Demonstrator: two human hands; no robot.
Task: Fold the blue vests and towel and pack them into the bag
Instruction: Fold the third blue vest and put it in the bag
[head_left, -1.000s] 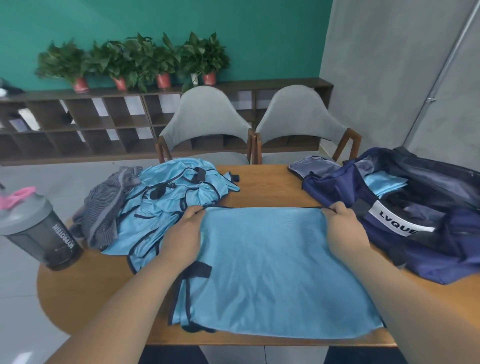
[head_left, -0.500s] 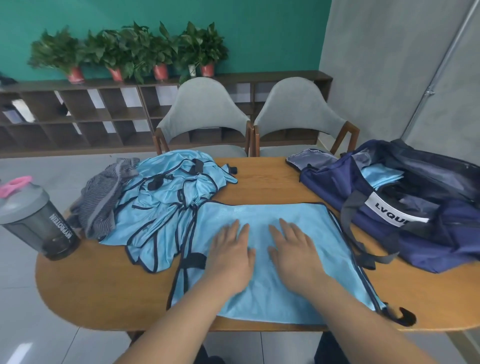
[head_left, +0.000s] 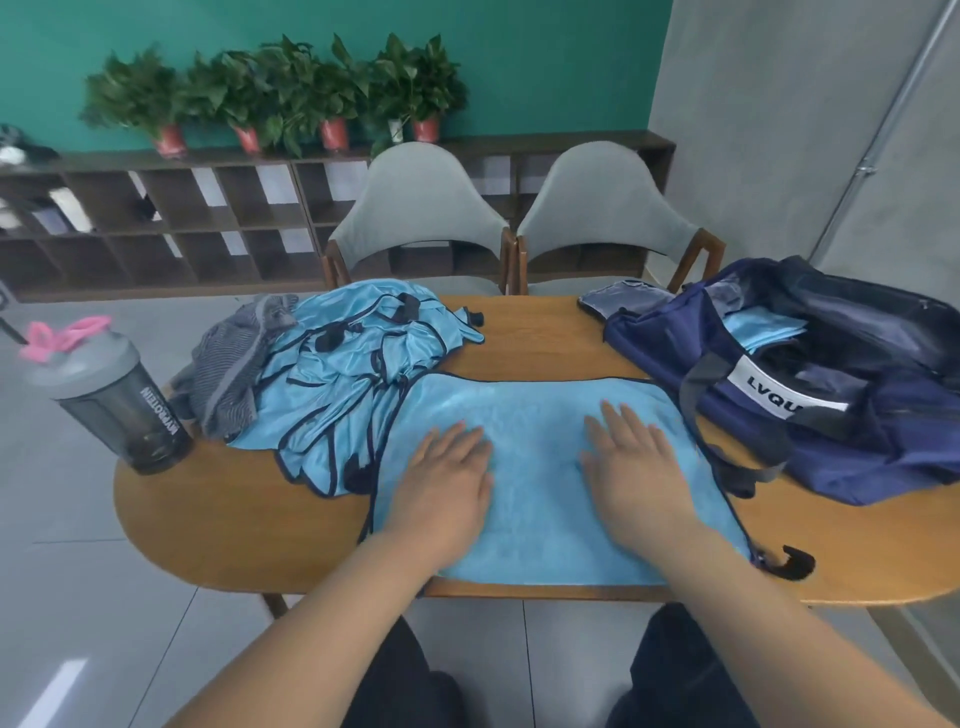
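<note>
A light blue vest (head_left: 540, 415) with dark trim lies spread flat on the wooden table (head_left: 234, 525) in front of me. My left hand (head_left: 447, 478) presses flat on its left half and my right hand (head_left: 634, 467) presses flat on its right half, fingers straight. A crumpled heap of blue vests (head_left: 353, 358) sits to the left, with a grey striped towel (head_left: 234, 364) beside it. The navy bag (head_left: 810, 374) stands open at the right, with a folded blue piece (head_left: 758, 327) inside.
A grey shaker bottle (head_left: 114, 395) with a pink lid loop stands at the table's left end. Two grey chairs (head_left: 421, 228) face me across the table. A low shelf with potted plants (head_left: 280, 98) lines the green wall.
My hands left the vest's far corners, came to its middle, and have now slid apart across the cloth, flat on it. The view has tilted down.
</note>
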